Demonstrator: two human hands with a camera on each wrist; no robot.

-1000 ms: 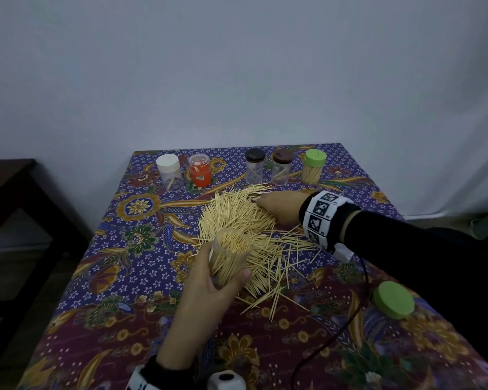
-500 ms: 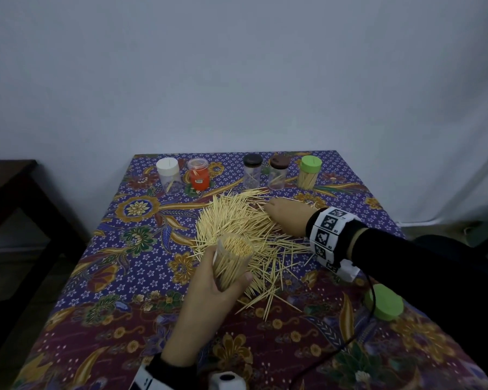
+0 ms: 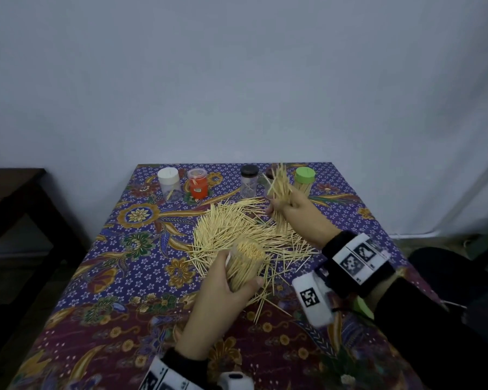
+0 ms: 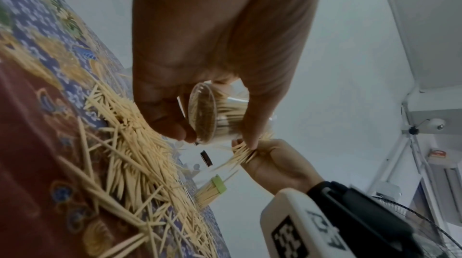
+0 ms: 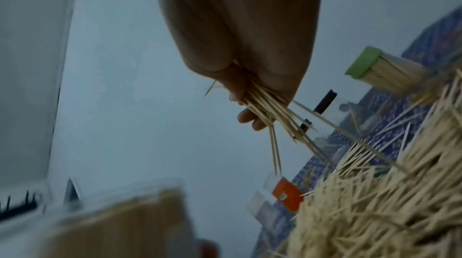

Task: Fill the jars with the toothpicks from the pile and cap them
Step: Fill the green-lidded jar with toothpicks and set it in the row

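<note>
Gripping a toothpick bundle point(image 3: 280, 197), the right hand point(image 3: 302, 212) is clenched; the left hand point(image 3: 226, 291) grasps the open jar point(image 3: 244, 264)

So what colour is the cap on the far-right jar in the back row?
Light green cap, clearest in the head view.

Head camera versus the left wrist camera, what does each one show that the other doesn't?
Head view only: the white-capped jar and the open top of the held jar, packed with toothpicks. Left wrist view only: that jar's clear base, seen from below. Both show the left hand holding the jar, the right hand gripping a toothpick bundle, and the pile.
</note>
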